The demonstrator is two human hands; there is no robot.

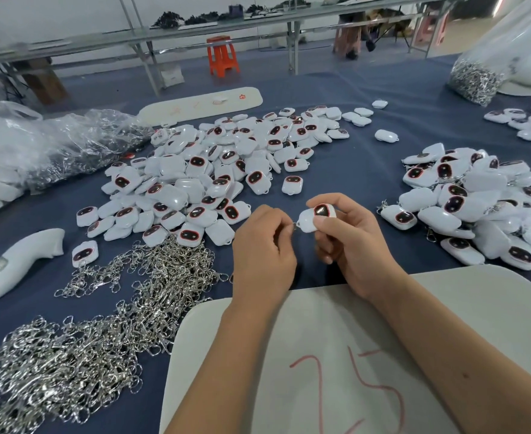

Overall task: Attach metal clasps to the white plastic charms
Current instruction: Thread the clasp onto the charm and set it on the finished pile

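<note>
White plastic charm, pinched in the right hand above the blue table; left hand pinches a clasp ring at its loop (clasp mostly hidden). Risk: the ring may slip off the small loop, or snag the clasp pile nearby.

Your left hand and right hand are bare, forearms unsleeved, a small mark lower right.
</note>
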